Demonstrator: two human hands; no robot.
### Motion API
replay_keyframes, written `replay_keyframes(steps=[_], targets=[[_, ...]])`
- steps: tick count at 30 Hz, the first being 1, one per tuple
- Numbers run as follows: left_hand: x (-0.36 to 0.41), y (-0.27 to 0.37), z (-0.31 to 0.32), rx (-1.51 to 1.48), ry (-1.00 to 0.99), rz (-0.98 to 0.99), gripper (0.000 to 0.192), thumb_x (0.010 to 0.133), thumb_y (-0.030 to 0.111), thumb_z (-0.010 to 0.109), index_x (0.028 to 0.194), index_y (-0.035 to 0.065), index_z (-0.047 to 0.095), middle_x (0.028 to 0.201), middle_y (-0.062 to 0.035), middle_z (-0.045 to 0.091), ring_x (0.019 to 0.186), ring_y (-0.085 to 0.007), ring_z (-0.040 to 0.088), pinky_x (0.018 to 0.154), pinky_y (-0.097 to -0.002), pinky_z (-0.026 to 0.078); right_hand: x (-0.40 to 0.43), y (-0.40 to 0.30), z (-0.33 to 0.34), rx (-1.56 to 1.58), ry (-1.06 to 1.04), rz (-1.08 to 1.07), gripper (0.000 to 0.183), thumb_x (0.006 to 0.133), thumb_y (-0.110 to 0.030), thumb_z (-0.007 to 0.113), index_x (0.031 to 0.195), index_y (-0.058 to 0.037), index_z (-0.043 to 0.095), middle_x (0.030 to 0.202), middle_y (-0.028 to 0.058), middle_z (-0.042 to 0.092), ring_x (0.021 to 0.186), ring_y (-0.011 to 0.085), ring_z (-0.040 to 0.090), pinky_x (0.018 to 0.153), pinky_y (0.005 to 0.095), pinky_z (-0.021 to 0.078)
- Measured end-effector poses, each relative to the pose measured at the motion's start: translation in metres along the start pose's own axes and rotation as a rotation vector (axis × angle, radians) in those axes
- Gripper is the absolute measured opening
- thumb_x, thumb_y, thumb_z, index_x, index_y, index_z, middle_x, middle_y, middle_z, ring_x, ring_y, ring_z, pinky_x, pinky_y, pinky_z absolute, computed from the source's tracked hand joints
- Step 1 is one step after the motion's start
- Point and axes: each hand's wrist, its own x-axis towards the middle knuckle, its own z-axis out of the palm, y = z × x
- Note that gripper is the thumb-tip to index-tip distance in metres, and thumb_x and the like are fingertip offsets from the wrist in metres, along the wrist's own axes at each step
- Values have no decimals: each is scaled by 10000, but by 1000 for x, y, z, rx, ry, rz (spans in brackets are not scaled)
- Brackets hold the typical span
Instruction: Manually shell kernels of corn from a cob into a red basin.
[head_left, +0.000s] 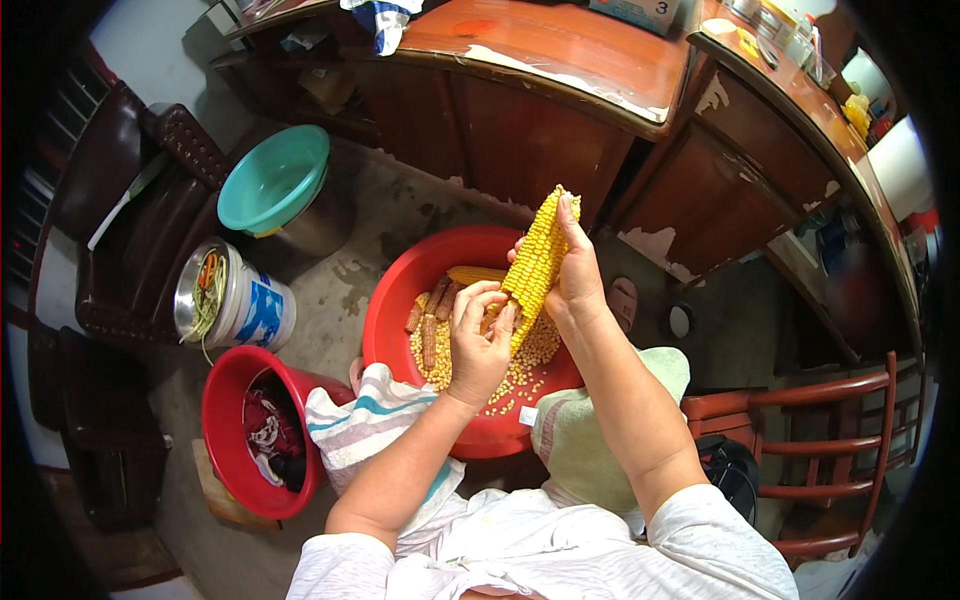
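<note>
My right hand (579, 271) holds an ear of yellow corn (538, 255) tilted upright above a red plastic basin (390, 300). The thumb lies along the ear's upper end. Lower down, my left hand (480, 345) has its fingertips and thumb pressed on the ear's left side. What lies between those fingertips is partly hidden. Loose corn kernels (536, 349) cover part of the basin's bottom. Several stripped brown cobs (429, 341) rest on the kernels at the left, and another yellow ear (476, 275) lies behind them, partly covered by my left hand.
Left of the basin stand a red bucket (217, 420) holding dark cloth, a white bucket (262, 311) topped by a metal bowl of peelings, and a teal basin (274, 180). Wooden cabinets (540, 135) run along the far side. A wooden chair (821, 448) stands right.
</note>
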Motion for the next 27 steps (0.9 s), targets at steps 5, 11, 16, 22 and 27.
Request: replay_keyframes(steps=[5,11,16,22,27], targets=[[0,-6,1,100,37,203,117,855,9,572,965,29,536,1086,-93,509,941,-137,528,739,-224,464,0,0,1,15,9,6,454,828,-513,589,895,-66,548,680,96,574,599,210,598,582,317,502],[0,-12,0,-230,42,-94,173,860,11,536,1027,21,493,1074,-91,511,952,-152,526,771,-265,467,-1,0,0,21,24,12,441,826,-504,599,881,-68,554,678,92,574,597,206,597,577,317,502],[6,-12,2,-411,47,-224,222,881,0,501,1101,-5,478,1087,-89,526,956,-126,533,836,-262,445,0,1,-1,-4,32,15,430,827,-490,605,871,-65,565,680,87,575,597,202,593,570,314,499],[8,-20,2,-540,-57,-483,413,895,195,601,1193,-56,463,1072,-88,573,934,-108,555,823,-231,454,-2,4,2,-40,17,23,410,844,-469,591,872,-61,568,679,77,571,598,189,585,574,309,495],[11,-8,-4,-744,-181,-593,359,896,168,585,1182,-38,515,1051,-58,618,916,-86,592,803,-219,485,-1,6,0,-73,10,19,405,850,-464,585,871,-60,568,677,74,566,600,186,581,580,309,493]])
